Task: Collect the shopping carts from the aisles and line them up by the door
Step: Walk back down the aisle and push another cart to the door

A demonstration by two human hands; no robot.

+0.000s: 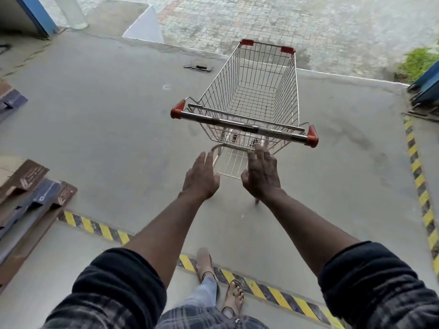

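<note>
A wire shopping cart [256,91] with red corner caps stands on the grey concrete floor ahead of me, its basket holding nothing. Its chrome handle bar [242,125] runs across just beyond my fingers. My left hand [200,178] and my right hand [261,173] are both stretched out below the bar with fingers straight and spread. Neither hand touches the handle, and both hold nothing.
Flattened cardboard boxes [28,198] lie at the left. Yellow-black hazard tape [261,288] crosses the floor by my feet and runs up the right side [420,186]. A kerb edge and paved ground [261,20] lie beyond the cart. Blue objects [425,86] stand at the right.
</note>
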